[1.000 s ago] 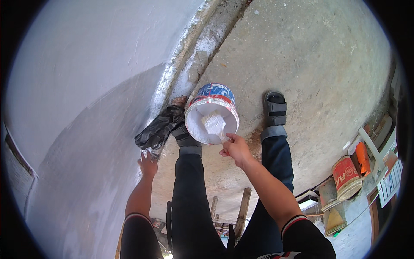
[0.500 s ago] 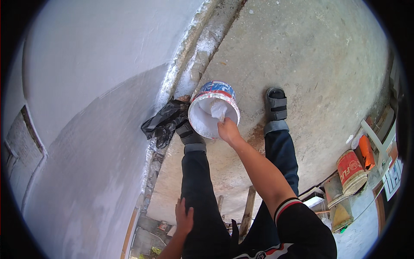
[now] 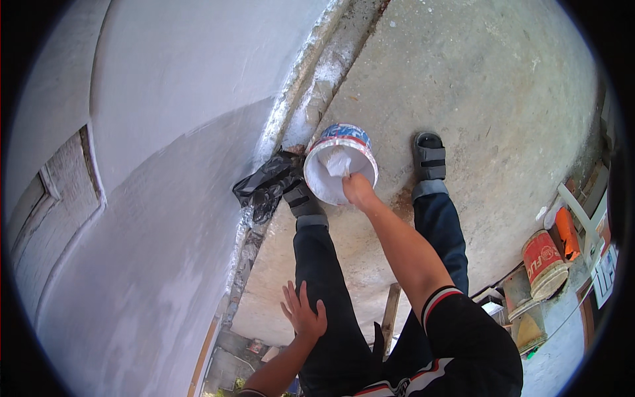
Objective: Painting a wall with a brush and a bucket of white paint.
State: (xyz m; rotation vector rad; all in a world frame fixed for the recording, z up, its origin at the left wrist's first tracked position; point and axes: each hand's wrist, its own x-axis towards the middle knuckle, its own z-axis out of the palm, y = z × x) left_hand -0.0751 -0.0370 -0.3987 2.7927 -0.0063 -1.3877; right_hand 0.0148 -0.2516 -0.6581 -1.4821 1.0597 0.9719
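Observation:
A paint bucket (image 3: 352, 132) with a blue, white and red outside stands on the concrete by my left foot, its inside coated white. My right hand (image 3: 358, 190) is closed at the bucket's near rim, around the handle of a paintbrush (image 3: 338, 161). The brush's broad white head lies inside the bucket; its handle is mostly hidden by my fingers. My left hand (image 3: 305, 315) is open with fingers spread, beside my left thigh, and holds nothing. Whether it touches the trouser leg I cannot tell.
A wall (image 3: 178, 198), pale above and greyer below, rises at the left. At its foot, a crumpled black plastic bag (image 3: 264, 182) lies against my left sandal (image 3: 304, 198). A red bucket (image 3: 544, 259), an orange object (image 3: 566, 231) and boards crowd the right side. A wooden stick (image 3: 391, 311) shows between my legs.
My left hand has lifted a little and spread its fingers. The brush head remains inside the bucket, held by my right hand. The whole view has shifted slightly.

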